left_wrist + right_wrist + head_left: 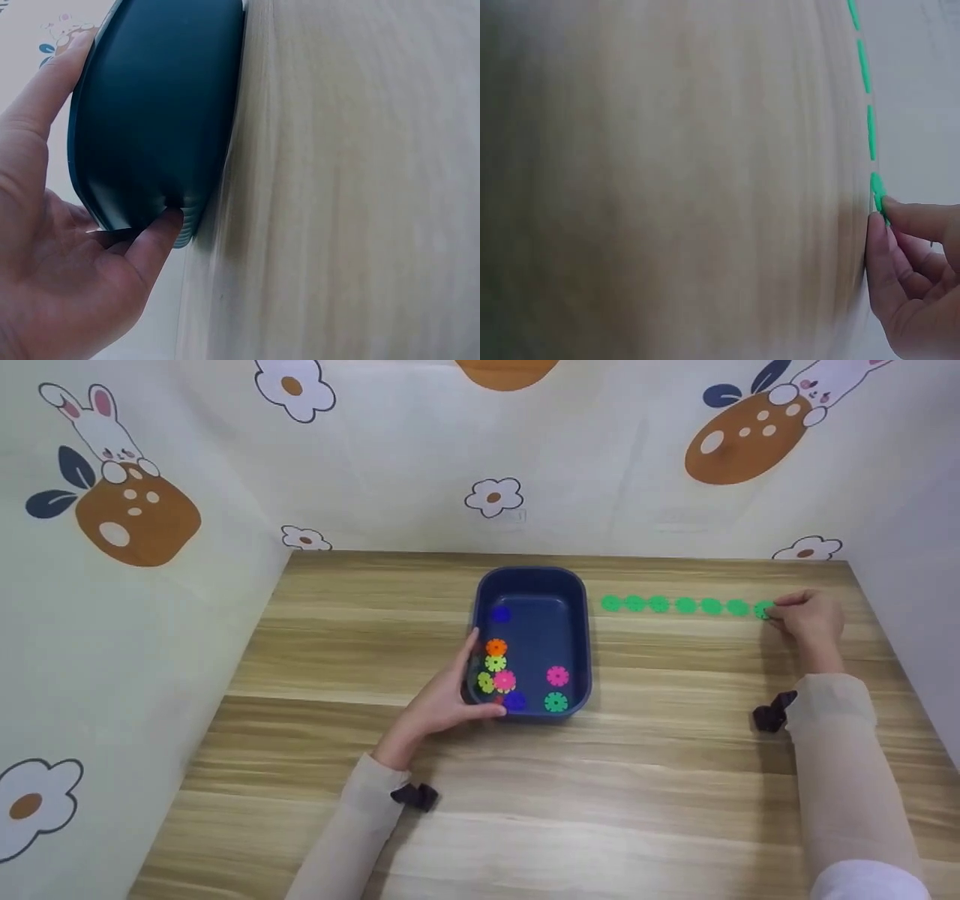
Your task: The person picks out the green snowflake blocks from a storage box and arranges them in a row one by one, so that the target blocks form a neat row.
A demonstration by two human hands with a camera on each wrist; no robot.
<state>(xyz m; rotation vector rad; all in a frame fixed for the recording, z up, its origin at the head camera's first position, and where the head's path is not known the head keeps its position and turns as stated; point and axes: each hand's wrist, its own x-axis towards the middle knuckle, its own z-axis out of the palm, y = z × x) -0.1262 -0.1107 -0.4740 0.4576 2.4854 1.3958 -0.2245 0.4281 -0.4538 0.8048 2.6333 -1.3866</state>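
Note:
A dark blue tray [551,637] stands on the table, with several notched plastic discs in orange, yellow, pink, blue and green lying inside it. My left hand [439,697] grips the tray's near left corner; in the left wrist view its fingers [154,244] press against the tray's outer wall [161,105]. To the tray's right runs a straight row of flat green discs [685,605]. At the right end of that row my right hand [814,619] pinches a green disc [878,193] between thumb and fingertips, low over the tabletop.
The wood-grain table [637,810] ends at a patterned cloth wall [405,457] behind and at both sides. A pink disc [557,676] and a green disc [556,702] lie in the tray's near right part. Each wrist carries a small black camera [772,714].

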